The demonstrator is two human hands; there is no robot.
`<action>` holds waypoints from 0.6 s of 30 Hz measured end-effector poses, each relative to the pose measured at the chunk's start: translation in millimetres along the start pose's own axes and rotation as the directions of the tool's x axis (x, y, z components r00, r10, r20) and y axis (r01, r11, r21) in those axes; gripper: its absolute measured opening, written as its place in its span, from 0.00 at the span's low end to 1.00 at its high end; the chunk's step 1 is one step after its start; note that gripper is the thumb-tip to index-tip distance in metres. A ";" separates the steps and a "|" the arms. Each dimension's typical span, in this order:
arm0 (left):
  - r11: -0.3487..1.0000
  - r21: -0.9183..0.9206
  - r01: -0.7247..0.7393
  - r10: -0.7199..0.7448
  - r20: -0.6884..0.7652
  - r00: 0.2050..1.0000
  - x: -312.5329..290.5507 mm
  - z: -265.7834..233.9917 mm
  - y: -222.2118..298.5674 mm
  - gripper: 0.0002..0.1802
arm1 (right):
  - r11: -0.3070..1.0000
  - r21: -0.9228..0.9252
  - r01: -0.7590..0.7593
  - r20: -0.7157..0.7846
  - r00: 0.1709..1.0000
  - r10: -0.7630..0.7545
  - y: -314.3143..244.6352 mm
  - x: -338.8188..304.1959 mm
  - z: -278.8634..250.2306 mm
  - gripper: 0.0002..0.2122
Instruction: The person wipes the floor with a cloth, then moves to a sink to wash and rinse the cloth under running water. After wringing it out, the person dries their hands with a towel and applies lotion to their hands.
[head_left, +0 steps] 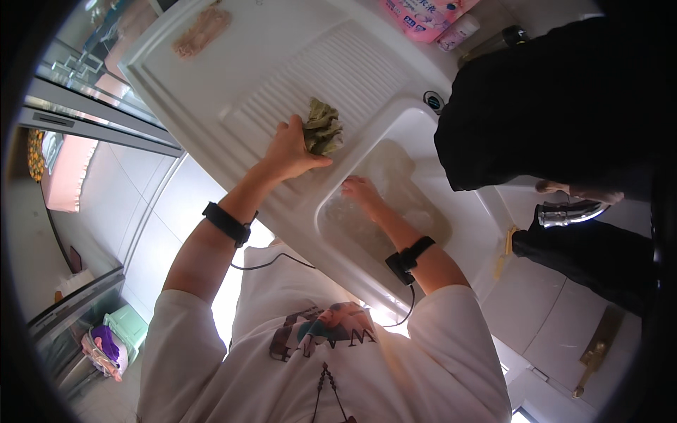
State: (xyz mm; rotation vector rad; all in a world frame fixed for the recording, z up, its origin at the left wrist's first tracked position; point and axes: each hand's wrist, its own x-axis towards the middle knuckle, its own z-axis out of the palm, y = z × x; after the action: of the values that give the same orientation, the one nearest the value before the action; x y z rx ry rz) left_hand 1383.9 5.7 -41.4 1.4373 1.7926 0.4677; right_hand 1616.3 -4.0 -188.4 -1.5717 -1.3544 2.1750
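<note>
The left hand (293,149) is clamped on the left side of a crumpled green cloth (325,128) over the ribbed washboard (363,70). It looks soft and light, perhaps slippery if wet; I'd grasp its bunched middle. Rightward, the right hand (361,190) is at the basin (417,129), fingers curled, grip unclear.

At the left grip (288,151), fingers hide the near edge of a crumpled olive cloth (324,128). Of the right grip (362,194), the curled fingertips are partly out of sight; around it, cloudy water (419,247) obscures the basin (417,128) floor. Well right of both, the tap's (571,213) base cannot be seen. Beyond them, the top edge crops a pink package (425,17).
</note>
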 end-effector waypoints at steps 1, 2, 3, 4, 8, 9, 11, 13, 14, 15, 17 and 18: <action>0.998 -0.047 -0.030 0.029 -0.010 1.000 -5.5 -0.4 3.9 0.41 | 0.989 -0.127 0.070 -0.088 0.993 -0.082 -17.1 -12.4 -1.0 0.24; 0.994 -0.093 -0.060 0.058 -0.023 0.998 -13.1 1.5 8.9 0.40 | 0.989 0.066 0.135 -0.101 0.987 -0.128 -32.9 -28.3 1.1 0.23; 0.986 -0.140 -0.089 0.085 -0.035 0.996 -20.2 6.2 15.3 0.39 | 0.960 0.250 0.127 -0.152 0.984 -0.090 -46.4 -50.1 -0.4 0.22; 0.960 -0.249 -0.125 0.128 -0.003 0.992 -26.3 13.0 23.5 0.38 | 0.898 0.423 0.123 -0.196 0.980 -0.042 -57.8 -74.7 -2.4 0.22; 0.890 -0.453 -0.054 0.129 0.136 0.982 -44.1 60.7 57.7 0.29 | 0.621 0.724 0.300 -0.296 0.948 -0.113 -59.8 -131.8 6.5 0.12; 0.892 -0.450 0.032 0.058 0.183 0.981 -45.6 72.1 63.7 0.28 | 0.703 0.609 0.367 -0.348 0.920 -0.178 -49.7 -134.5 3.9 0.10; 0.868 -0.480 0.130 -0.023 0.222 0.975 -42.6 89.3 68.9 0.26 | 0.796 0.479 0.371 -0.375 0.906 -0.196 -16.3 -136.0 -20.7 0.07; 0.752 -0.616 0.233 -0.114 0.227 0.967 -40.2 104.5 69.2 0.29 | 0.919 0.288 0.269 -0.536 0.841 -0.078 32.3 -137.3 -54.7 0.06; 0.679 -0.673 0.294 -0.174 0.242 0.955 -38.7 110.7 67.7 0.30 | 0.979 0.091 0.184 -0.678 0.731 -0.074 58.3 -134.7 -70.4 0.06; 0.657 -0.638 0.401 -0.261 0.307 0.915 -37.5 115.0 65.2 0.31 | 0.993 0.016 0.118 -0.758 0.649 -0.065 81.3 -131.7 -88.8 0.06; 0.567 -0.507 0.649 -0.464 0.455 0.760 -35.9 120.2 58.8 0.35 | 0.994 -0.083 -0.070 -0.832 0.554 -0.030 117.5 -128.7 -125.3 0.09; 0.572 -0.519 0.635 -0.441 0.458 0.771 -37.2 121.7 55.0 0.36 | 0.976 -0.098 -0.195 -0.848 0.530 0.021 130.3 -127.2 -136.7 0.12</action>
State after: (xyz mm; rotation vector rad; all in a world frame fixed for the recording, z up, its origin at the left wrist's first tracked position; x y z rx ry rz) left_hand 1513.9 -34.9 -67.3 0.3792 1.5038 0.4603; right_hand 1832.7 -73.5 -201.2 -2.3557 -1.1040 0.9611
